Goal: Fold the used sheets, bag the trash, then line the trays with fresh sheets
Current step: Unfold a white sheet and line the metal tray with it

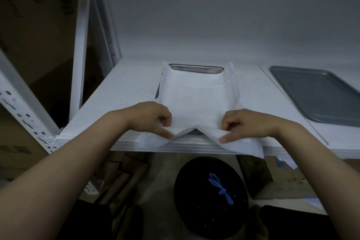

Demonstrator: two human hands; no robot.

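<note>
1. White sheet (196, 101) lies over a shiny metal tray (195, 68) in the middle of the white shelf (120, 87). Only the far rim of this tray shows.
2. The near edge of the sheet hangs over the front of the shelf.
3. The left hand (150, 117) pinches that edge on the left, with its fingers (165, 133) curled on a fold.
4. The right hand (245, 124) pinches the edge on the right in the same way.
5. Between the hands, the edge lifts in a little hump.
6. A grey tray (315, 91) sits on the shelf, well apart to the right.
7. A black bin (194, 200) stands below, with a blue knotted strip (221, 188) in it.
</note>
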